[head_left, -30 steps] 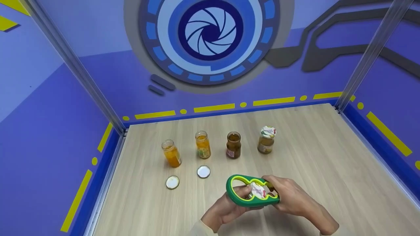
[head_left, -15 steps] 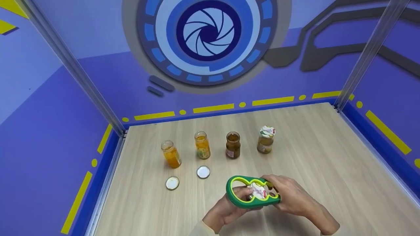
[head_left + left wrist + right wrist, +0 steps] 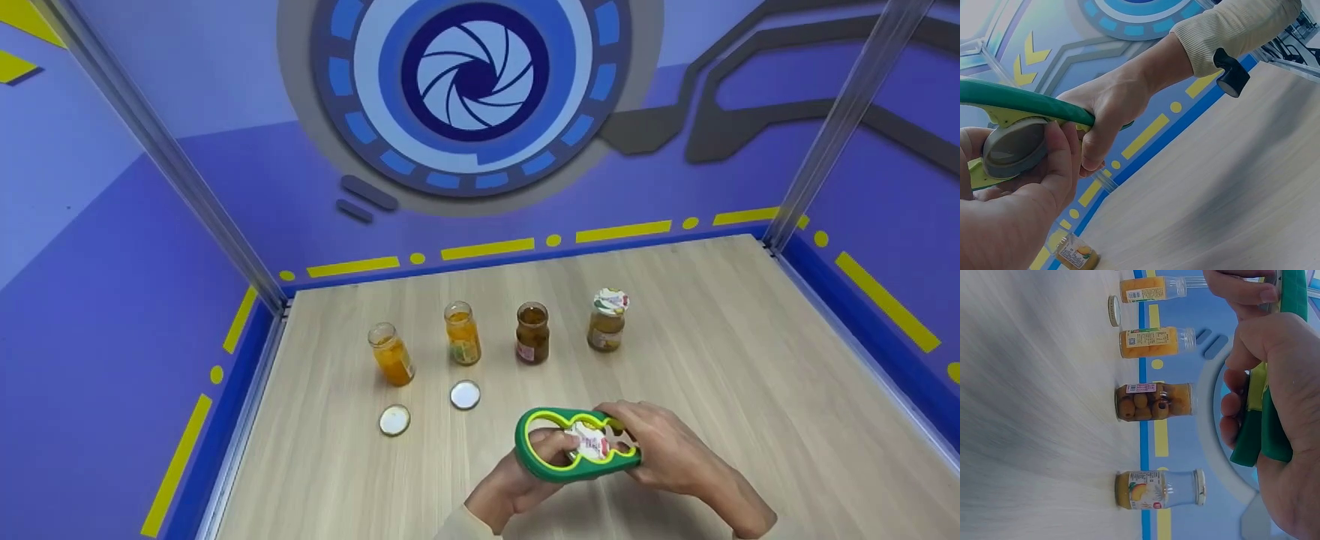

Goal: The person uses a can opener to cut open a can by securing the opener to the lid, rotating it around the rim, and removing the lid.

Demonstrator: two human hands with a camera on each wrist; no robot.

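My right hand (image 3: 671,450) grips one end of a green multi-hole jar opener (image 3: 576,472) with a yellow-green inner edge, held up over the table's near side. In one of its holes sits a white printed jar lid (image 3: 592,442). From the other side my left hand (image 3: 517,480) holds this lid, its thumb showing through the opener's largest hole. The left wrist view shows the lid's greyish inner face (image 3: 1013,149), with fingers pinching its rim under the opener (image 3: 1022,102). The right wrist view has my right fingers curled round the green handles (image 3: 1276,433).
Across the table (image 3: 712,337) stand two lidless jars of orange contents, one (image 3: 394,364) left of the other (image 3: 463,341). Right of them are a lidless jar of brown round pieces (image 3: 532,337) and a lidded jar (image 3: 606,326). Two loose lids (image 3: 394,420) (image 3: 465,394) lie in front.
The opener's left end has dipped slightly, and my left thumb has shifted a little against the lid. Both hands keep their holds; the jars and loose lids stay put.
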